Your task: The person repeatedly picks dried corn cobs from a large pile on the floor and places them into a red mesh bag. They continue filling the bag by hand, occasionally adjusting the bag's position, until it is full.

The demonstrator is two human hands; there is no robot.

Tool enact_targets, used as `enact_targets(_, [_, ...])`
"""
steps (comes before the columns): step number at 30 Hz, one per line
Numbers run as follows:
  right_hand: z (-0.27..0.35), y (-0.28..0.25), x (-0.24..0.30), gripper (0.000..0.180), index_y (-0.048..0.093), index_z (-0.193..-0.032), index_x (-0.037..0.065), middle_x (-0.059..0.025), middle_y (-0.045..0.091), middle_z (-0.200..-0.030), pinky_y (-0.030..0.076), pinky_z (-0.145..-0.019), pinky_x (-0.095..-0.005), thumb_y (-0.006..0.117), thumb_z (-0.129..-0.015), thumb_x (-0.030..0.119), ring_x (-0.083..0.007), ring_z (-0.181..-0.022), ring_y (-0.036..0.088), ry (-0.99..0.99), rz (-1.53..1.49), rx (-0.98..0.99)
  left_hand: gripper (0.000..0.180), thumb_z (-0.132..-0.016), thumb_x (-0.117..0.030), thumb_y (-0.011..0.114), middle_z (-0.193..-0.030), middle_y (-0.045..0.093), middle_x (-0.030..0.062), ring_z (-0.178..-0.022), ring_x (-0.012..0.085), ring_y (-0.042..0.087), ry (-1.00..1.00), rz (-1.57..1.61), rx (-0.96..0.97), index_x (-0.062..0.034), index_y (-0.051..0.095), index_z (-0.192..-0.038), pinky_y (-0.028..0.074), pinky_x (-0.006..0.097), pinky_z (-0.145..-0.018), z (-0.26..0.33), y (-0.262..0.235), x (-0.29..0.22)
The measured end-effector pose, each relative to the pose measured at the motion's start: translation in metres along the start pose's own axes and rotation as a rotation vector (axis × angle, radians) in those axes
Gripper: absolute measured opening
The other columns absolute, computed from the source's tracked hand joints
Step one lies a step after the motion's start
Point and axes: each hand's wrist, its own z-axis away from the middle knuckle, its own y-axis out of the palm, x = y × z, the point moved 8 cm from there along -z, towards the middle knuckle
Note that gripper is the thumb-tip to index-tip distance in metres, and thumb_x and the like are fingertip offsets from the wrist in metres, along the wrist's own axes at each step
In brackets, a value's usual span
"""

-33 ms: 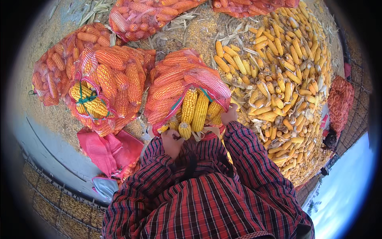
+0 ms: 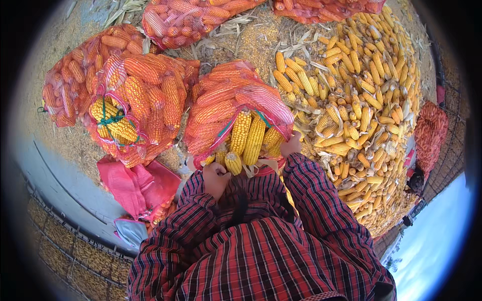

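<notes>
Right in front of me lies a red mesh bag (image 2: pixel 213 103) full of corn cobs, its mouth facing me. Yellow corn cobs (image 2: pixel 240 131) show in the opening, and one shorter cob pokes out toward me. My left hand (image 2: pixel 216 180) is closed at the lower left of the mouth, on the bag's edge beside the cobs; its fingertips are partly hidden. At the right end of the rim, my right hand (image 2: pixel 291 144) pinches the mesh. A green strip runs along part of the mouth's edge.
To the left sits a filled mesh bag tied with green cord (image 2: pixel 111 120), with another full bag (image 2: pixel 68 78) behind it. A folded pink sack (image 2: pixel 138 188) lies nearer. A big heap of loose cobs (image 2: pixel 361 110) spreads at right. More filled bags (image 2: pixel 193 22) stand at the back.
The view has shifted slightly, so the surroundings sit a little differently. Both hands keep their places at the bag's mouth.
</notes>
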Motion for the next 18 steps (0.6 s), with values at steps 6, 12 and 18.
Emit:
enact_targets(6, [-0.012,0.003,-0.014,0.047,0.049,-0.127,0.003,-0.0257,0.067,-0.107,0.051,-0.086,-0.0462,0.06,-0.081,0.006,-0.0405,-0.101,0.065,-0.012,-0.006,0.033,0.052,-0.069,-0.024,0.082,-0.08,0.065,0.0138,-0.075,0.0287,0.064,-0.188,-0.471,-0.624,0.004,0.06,-0.108,0.051,0.041,-0.068,-0.006,-0.053,0.08])
enact_targets(12, [-0.015,-0.015,-0.014,0.038,0.06,-0.119,0.003,-0.0242,0.068,-0.105,0.051,-0.084,-0.0469,0.062,-0.082,0.013,-0.0399,-0.099,0.065,-0.088,0.208,0.046,0.028,-0.09,-0.022,0.059,-0.074,0.069,0.0227,-0.067,0.0355,0.068,-0.429,0.019,-0.642,0.003,0.071,-0.091,0.055,0.046,-0.064,-0.056,-0.041,0.178])
enact_targets(18, [-0.011,-0.018,-0.02,0.03,0.064,-0.111,0.003,-0.0245,0.067,-0.099,0.049,-0.079,-0.0475,0.056,-0.084,0.015,-0.0426,-0.092,0.063,-0.246,0.273,0.114,0.022,-0.093,-0.018,0.054,-0.078,0.068,0.0084,-0.061,0.0164,0.064,-0.516,0.801,-0.541,-0.0019,0.068,-0.097,0.051,0.03,-0.055,-0.031,-0.028,0.125])
